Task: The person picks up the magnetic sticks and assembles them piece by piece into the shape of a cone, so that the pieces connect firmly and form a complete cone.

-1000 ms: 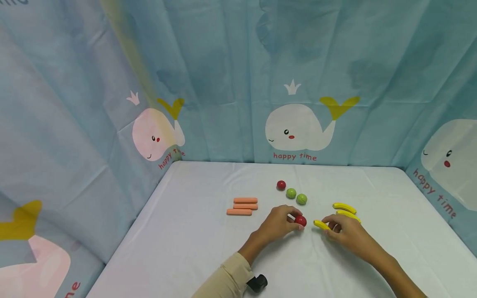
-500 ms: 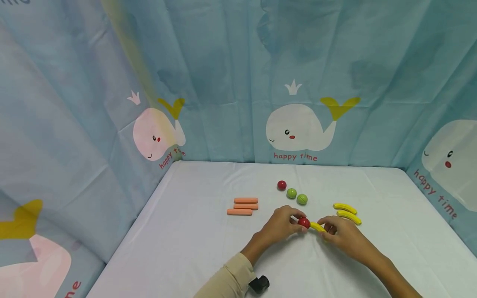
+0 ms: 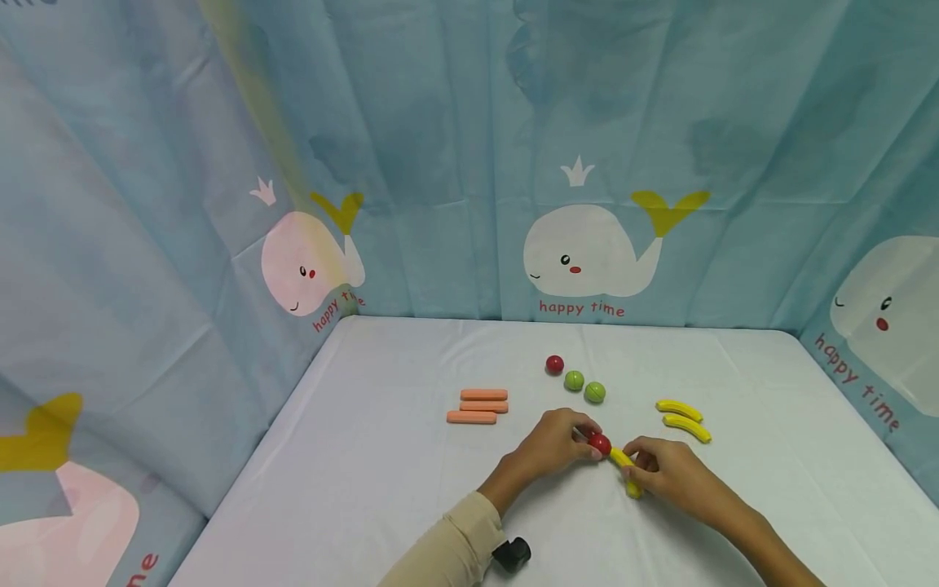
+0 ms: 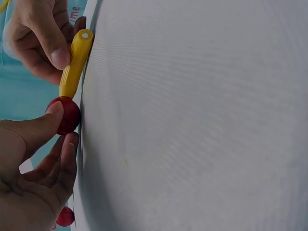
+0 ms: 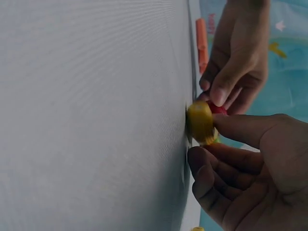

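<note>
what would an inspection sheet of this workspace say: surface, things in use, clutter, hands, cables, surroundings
Surface: table under a white covering, faintly creased
Job's things: red ball and yellow banana, seemingly touching
Clutter: three orange sticks, another red ball, two green balls and two more bananas on the table
Hands: left hand pinches the red ball; right hand pinches the yellow banana
Cables: nothing seen
Surroundings: blue curtains printed with whales

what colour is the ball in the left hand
The ball is red; it shows best in the left wrist view.
</note>
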The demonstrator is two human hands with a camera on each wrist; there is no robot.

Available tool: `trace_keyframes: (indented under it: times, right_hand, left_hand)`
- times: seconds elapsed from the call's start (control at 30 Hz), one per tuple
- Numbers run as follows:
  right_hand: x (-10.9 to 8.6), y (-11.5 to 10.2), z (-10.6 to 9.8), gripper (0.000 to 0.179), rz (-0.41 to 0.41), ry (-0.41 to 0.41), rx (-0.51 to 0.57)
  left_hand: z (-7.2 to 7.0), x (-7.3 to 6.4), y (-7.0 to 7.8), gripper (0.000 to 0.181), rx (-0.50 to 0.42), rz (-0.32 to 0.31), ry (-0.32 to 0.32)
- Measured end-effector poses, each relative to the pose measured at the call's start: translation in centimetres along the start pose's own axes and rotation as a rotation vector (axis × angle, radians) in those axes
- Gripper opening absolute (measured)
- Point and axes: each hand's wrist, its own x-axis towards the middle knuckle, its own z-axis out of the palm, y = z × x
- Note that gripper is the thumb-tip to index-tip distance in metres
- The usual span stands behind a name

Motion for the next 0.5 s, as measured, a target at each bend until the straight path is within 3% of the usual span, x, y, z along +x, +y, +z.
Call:
trace_keyframes:
  times: [0.27,0.5]
  right_hand:
    - [0.7,-0.4,0.1,0.022,-0.004,0.031,-0.017]
    - [1.7,-0.4,0.2,0.041,-0.083,0.058,0.019]
  left_hand:
    - [-0.1,-0.4,-0.1,0.042,-0.075,-0.014,0.008]
    - [0.0,-2.5,0.8,0.041,-0.18,-0.099,0.061]
